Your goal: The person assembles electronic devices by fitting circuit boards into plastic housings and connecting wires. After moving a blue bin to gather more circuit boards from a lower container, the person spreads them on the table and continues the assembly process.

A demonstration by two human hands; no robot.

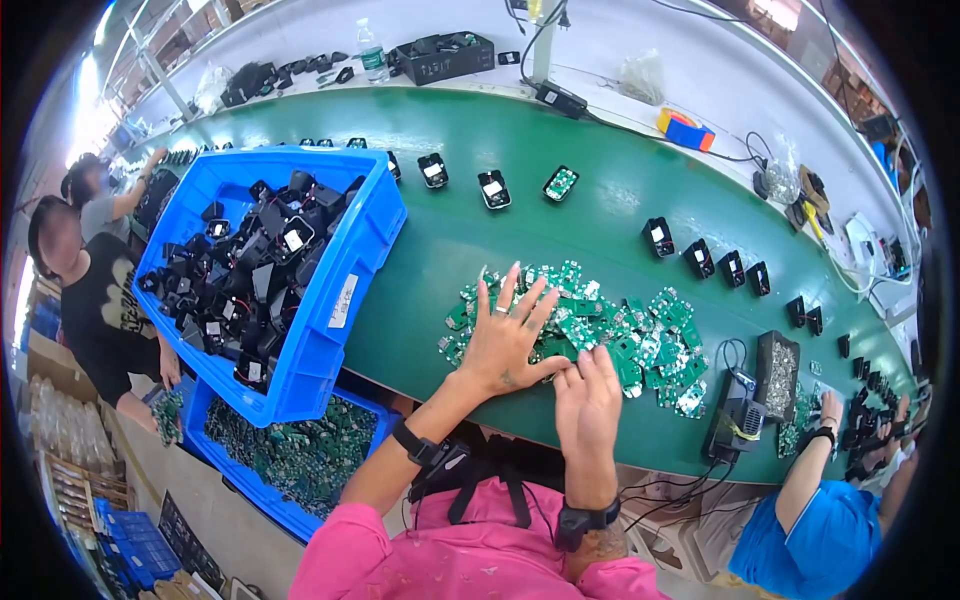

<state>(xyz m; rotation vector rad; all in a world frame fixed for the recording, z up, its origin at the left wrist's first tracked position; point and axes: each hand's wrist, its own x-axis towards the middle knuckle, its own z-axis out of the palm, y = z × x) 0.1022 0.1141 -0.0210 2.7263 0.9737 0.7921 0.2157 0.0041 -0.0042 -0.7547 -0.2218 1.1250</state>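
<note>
A loose pile of small green circuit boards (672, 345) is spread on the green work surface in front of me. My left hand (507, 345) lies over its left part, fingers spread wide, a ring on one of them. Close beside it is my right hand (586, 400), its fingers pressed together and their tips at the pile's near edge. A green board shows just beyond those fingertips; whether they grip anything is hidden. The left thumb reaches across to the right hand's fingers.
A blue crate (372, 235) of black housings stands at left, above a blue bin (385, 432) of circuit boards. Black housings (494, 190) line the table beyond the pile. At right sit a black power unit (738, 415) and a co-worker in blue (815, 540). More people stand at left.
</note>
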